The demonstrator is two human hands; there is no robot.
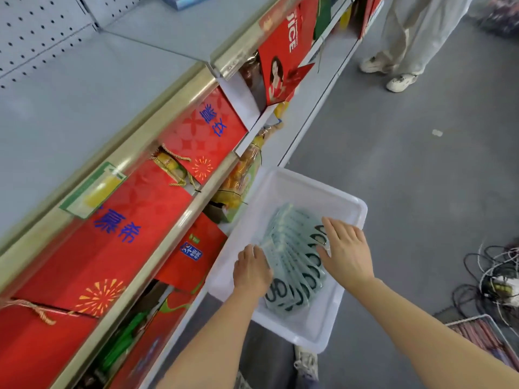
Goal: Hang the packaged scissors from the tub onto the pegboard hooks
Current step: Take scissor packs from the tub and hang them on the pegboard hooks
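Both forearms reach down into the white tub (303,186); left hand (251,269) and right hand (346,252), fingers spread, flank the fanned scissor packs (292,256), handles toward the right hand, nothing gripped

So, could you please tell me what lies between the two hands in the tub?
The head view shows the fanned stack of scissors packs between the left hand and the right hand. Both hands touch it inside the white tub.
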